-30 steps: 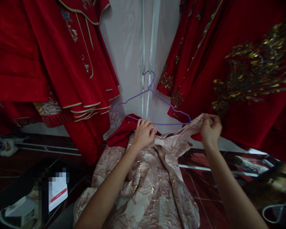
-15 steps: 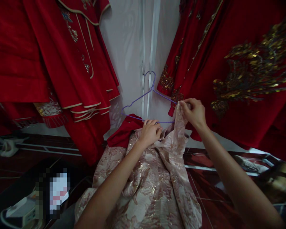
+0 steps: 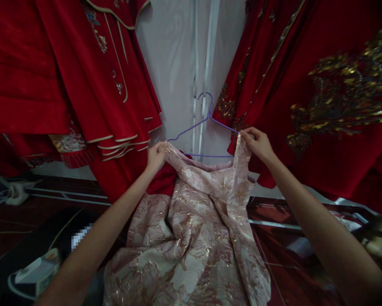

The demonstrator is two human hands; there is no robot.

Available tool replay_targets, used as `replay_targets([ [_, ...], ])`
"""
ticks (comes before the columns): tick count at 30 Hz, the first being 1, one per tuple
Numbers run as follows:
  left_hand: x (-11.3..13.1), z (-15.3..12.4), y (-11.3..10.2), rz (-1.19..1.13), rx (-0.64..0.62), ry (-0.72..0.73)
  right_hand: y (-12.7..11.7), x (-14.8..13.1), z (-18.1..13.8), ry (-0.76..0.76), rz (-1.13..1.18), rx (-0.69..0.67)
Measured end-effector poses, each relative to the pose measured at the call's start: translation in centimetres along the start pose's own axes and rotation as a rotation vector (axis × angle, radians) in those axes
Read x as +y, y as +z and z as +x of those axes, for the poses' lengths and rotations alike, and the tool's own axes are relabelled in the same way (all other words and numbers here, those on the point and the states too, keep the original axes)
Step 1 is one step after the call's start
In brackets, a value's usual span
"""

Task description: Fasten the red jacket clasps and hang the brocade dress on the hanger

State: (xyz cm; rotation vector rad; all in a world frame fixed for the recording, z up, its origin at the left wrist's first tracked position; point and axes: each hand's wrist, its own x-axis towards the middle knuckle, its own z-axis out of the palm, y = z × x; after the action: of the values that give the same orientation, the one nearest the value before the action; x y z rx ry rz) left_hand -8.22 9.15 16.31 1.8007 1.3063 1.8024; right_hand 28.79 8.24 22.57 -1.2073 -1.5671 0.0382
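Pinching tightly, the left hand and the right hand hold the pale dress by its shoulders near both ends of the hanger, apparently so that its neck spreads wide.

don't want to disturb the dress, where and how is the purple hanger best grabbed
Probably the bare neck of the purple hanger, below its hook, pinched from above: the hook points up, while the left hand and right hand hold the dress near the hanger's ends.
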Motion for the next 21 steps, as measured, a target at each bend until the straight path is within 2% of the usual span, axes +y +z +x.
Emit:
replay_targets([
  [3,-3.7,-0.2,-3.3,-0.020,0.004,-0.153,-0.3,0.4,0.5,0.000,-0.020,-0.014],
  [5,-5.1,-0.8,-4.2,-0.073,-0.029,-0.240,-0.3,0.7,0.7,0.002,-0.015,-0.028],
  [7,-5.5,-1.2,-4.3,-0.124,-0.041,-0.267,-0.3,0.8,0.7,-0.001,-0.013,-0.031],
  [13,-4.6,-0.2,-3.4,-0.171,-0.024,-0.227,-0.6,0.4,0.6,-0.020,-0.037,-0.009],
  [16,-3.5,1.1,-2.8,-0.155,-0.039,-0.169,-0.7,0.3,0.5,0.006,-0.015,-0.046],
  [19,-1.4,2.9,-1.4,-0.078,-0.139,-0.036,-0.5,0.3,0.4,0.025,0.017,-0.078],
  [21,0.3,4.1,-0.4,-0.039,-0.277,0.036,-0.5,0.3,0.4,0.013,0.027,-0.076],
])
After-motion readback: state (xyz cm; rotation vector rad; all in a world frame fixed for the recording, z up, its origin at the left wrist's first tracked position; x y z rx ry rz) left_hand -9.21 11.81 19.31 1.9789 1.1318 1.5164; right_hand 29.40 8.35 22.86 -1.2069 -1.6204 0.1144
